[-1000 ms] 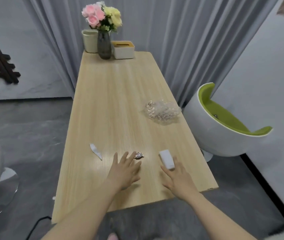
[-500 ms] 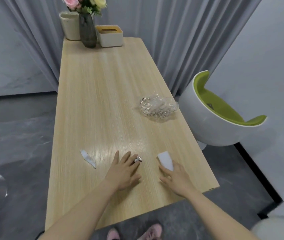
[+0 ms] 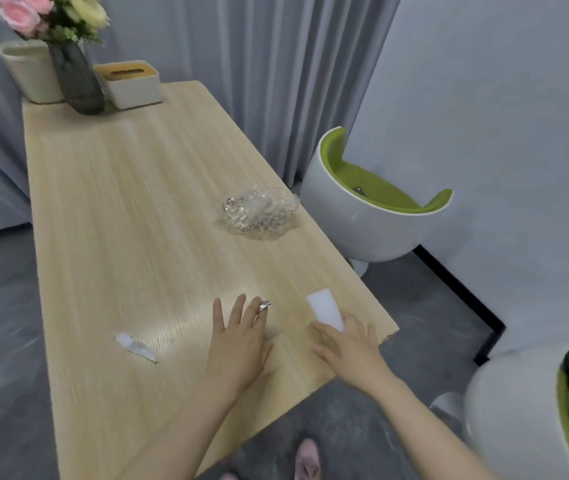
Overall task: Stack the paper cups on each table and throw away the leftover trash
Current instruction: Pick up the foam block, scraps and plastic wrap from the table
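On the long wooden table (image 3: 130, 209) a white paper cup (image 3: 324, 308) lies on its side near the front right edge. My right hand (image 3: 349, 348) rests just behind it, fingertips touching its near end, fingers apart. My left hand (image 3: 238, 344) lies flat and spread on the table, its fingertips at a small crumpled silver foil wrapper (image 3: 265, 305). A torn white paper scrap (image 3: 136, 347) lies to the left of my left hand. A crumpled clear plastic wrapper (image 3: 260, 213) sits farther back near the right edge.
At the table's far end stand a dark vase of flowers (image 3: 77, 81), a cream bin (image 3: 32, 72) and a tissue box (image 3: 130, 84). A white and green tub chair (image 3: 369, 216) stands right of the table, another chair (image 3: 536, 410) at the lower right. Grey curtains hang behind.
The camera has swung to the right and closer. My left hand's fingers have slid onto the foil wrapper; my right hand stays at the cup's near end.
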